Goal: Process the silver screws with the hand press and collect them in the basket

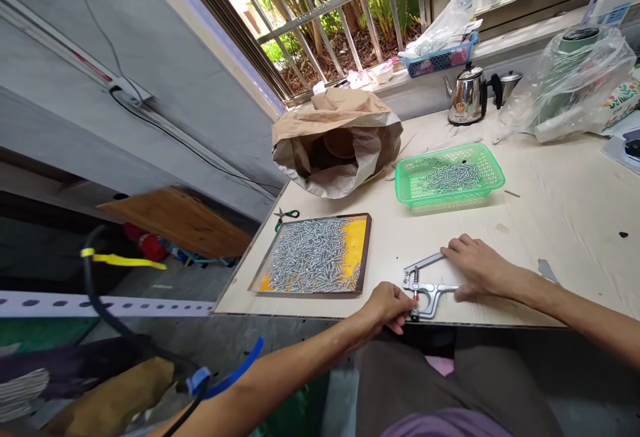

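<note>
Hand pliers of silver metal (434, 297) lie at the table's front edge, their handles spread and pointing right. My right hand (475, 267) is wrapped round the ends of both handles. At the jaw end, near a small red part, the fingers of my left hand (389, 305) are pinched together; what they hold is too small to name. Left of the pliers, a shallow tray (356, 243) with a yellow bottom holds many small metal springs or screws (310, 253). A green plastic basket (415, 190) behind the pliers holds more of these pieces (453, 177).
Green-handled scissors (287, 214) lie behind the tray. An open brown paper bag (337, 140) stands at the back left of the table (560, 223). Metal pots (467, 97) and a plastic bag with a green flask (570, 83) are at the back right. Below the front edge are my legs.
</note>
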The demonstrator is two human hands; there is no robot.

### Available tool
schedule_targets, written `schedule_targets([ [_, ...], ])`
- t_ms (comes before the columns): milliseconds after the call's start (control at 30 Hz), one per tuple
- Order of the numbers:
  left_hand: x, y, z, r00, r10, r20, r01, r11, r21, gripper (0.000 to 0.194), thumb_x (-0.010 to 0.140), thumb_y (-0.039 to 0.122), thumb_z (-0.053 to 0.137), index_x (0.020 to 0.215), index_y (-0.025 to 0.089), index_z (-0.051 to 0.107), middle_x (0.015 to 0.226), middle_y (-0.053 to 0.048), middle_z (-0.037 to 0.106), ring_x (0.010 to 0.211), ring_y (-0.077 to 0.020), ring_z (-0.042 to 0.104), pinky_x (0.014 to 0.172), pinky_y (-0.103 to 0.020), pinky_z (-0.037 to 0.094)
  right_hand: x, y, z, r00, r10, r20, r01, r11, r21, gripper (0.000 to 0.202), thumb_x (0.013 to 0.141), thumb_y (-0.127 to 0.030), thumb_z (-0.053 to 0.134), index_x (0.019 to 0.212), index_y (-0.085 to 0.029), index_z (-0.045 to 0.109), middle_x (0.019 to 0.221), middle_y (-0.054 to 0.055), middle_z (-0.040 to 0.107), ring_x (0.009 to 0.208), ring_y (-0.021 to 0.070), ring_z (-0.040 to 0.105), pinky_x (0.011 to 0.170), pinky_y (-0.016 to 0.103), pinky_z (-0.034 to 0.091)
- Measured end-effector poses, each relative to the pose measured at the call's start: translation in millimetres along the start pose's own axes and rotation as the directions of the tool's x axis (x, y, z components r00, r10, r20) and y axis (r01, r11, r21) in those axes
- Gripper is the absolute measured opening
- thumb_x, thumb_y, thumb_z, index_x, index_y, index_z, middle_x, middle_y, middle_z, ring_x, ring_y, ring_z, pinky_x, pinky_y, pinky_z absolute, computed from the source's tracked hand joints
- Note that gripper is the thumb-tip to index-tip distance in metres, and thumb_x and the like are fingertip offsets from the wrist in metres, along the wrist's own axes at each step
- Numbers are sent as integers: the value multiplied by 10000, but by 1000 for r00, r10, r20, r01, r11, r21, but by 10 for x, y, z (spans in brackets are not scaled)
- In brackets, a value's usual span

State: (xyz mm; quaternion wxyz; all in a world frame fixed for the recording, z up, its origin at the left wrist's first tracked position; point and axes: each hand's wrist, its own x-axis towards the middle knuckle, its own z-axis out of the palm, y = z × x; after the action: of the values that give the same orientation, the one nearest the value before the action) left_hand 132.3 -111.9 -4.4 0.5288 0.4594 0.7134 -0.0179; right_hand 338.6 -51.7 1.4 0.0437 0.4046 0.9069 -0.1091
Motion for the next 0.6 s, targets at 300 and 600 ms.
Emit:
schedule_targets([
  [300,199,246,236,583,812,23,-599,411,687,532,788,293,646,1246,188,397,1227,-115,508,1116,-262,473,915,-412,436,-93,-69,104,998,-5,-55,6,999,34,454,607,-288,805,981,-135,598,940,99,604,875,245,534,745,352,452],
  [600,309,482,218,604,780,163,-575,285,767,445,772,375,677,1098,135,492,1029,-101,555,981,-268,501,790,-377,453,-253,-11,47,997,69,-44,-70,997,-33,343,631,-283,794,894,-155,615,899,79,606,835,225,543,691,318,440],
])
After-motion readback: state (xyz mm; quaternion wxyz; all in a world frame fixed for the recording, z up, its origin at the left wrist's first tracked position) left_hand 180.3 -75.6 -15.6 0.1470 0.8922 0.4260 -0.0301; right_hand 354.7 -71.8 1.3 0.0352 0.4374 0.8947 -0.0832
